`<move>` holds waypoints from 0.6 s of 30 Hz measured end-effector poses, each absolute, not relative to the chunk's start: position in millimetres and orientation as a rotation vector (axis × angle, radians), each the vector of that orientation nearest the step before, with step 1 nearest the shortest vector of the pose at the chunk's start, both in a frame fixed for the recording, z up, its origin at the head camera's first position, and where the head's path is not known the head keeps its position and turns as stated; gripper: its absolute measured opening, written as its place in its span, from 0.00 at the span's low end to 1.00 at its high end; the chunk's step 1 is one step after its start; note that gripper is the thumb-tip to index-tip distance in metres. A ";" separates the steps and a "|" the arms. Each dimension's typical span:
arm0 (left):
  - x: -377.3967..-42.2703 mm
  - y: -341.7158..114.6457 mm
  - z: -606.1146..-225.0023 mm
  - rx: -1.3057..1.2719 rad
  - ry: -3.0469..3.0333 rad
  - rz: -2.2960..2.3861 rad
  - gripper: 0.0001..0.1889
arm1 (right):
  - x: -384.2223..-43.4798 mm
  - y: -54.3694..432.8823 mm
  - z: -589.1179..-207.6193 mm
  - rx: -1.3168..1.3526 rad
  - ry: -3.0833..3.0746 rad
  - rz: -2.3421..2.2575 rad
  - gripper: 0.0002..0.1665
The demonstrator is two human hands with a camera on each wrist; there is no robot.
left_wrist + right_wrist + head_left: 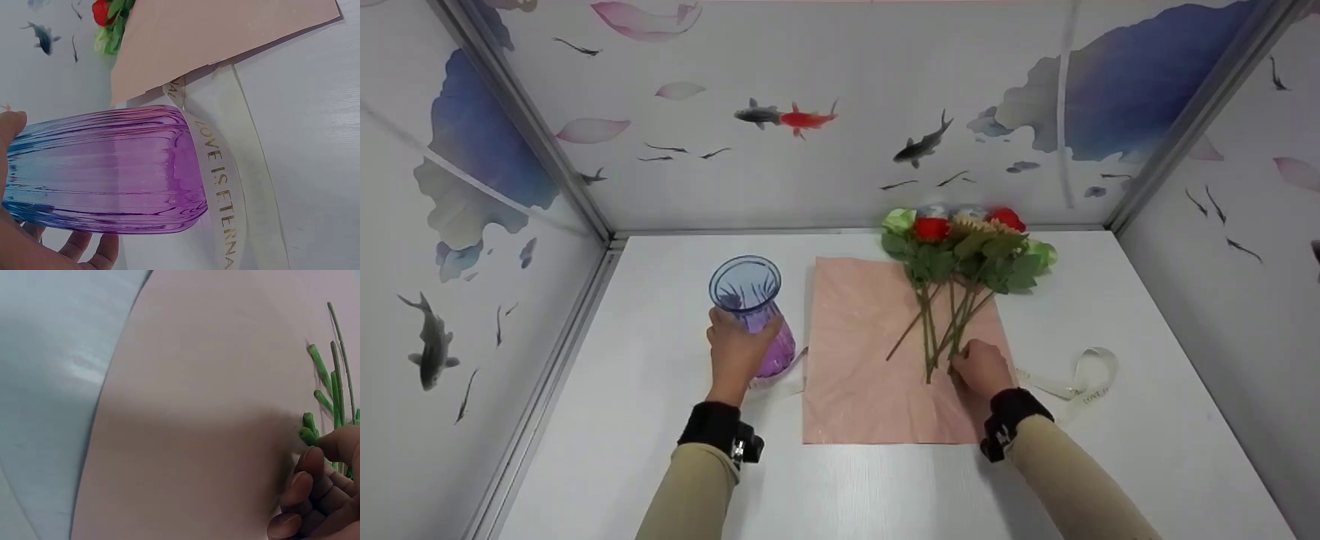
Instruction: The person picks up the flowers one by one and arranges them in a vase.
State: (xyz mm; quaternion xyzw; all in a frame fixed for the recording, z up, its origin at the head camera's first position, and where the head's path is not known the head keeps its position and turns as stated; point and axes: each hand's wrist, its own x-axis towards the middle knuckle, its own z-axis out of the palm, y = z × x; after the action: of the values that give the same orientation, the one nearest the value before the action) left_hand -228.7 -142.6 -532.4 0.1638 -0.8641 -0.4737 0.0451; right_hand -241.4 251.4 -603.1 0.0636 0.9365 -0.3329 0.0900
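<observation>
A glass vase [765, 330], blue at the rim and purple at the base, is gripped near its neck by my left hand [737, 351]. In the left wrist view the vase [112, 174] lies across the picture, thumb on one side and fingers on the other. My right hand [982, 367] pinches the lower end of a green stem [308, 434] between thumb and forefinger. It belongs to a bunch of flowers [967, 247] with red, pale green and tan heads and dark leaves. Several other stems [320, 368] lie loose beside those fingertips.
Pink wrapping paper [855, 352] lies flat on the white table [645, 450] under the stems. A cream ribbon [1087, 382] curls at the right; a ribbon [216, 169] with gold lettering lies near the vase base. Printed panels [855, 172] enclose the table at the back and sides.
</observation>
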 end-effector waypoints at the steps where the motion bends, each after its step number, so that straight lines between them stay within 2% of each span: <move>1: -228.7 -142.5 -532.6 0.500 -2.642 -1.443 0.60 | -241.4 252.6 -603.7 0.194 2.785 -1.010 0.07; 7: -227.9 -142.2 -532.6 0.491 -2.658 -1.413 0.59 | -240.4 256.3 -601.4 0.206 2.787 -1.096 0.05; 14: -228.1 -142.3 -533.5 0.479 -2.654 -1.410 0.59 | -237.9 260.9 -600.4 0.214 2.720 -1.198 0.14; 18: -228.9 -142.6 -534.1 0.474 -2.654 -1.398 0.59 | -236.1 260.8 -598.7 0.243 2.653 -1.289 0.15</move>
State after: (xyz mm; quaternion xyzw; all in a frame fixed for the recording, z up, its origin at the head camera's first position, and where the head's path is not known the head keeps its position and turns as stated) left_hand -228.9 -142.6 -534.1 0.1557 -0.8728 -0.4597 0.0522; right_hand -236.1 260.8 -598.7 0.0817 0.8927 -0.4337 0.0909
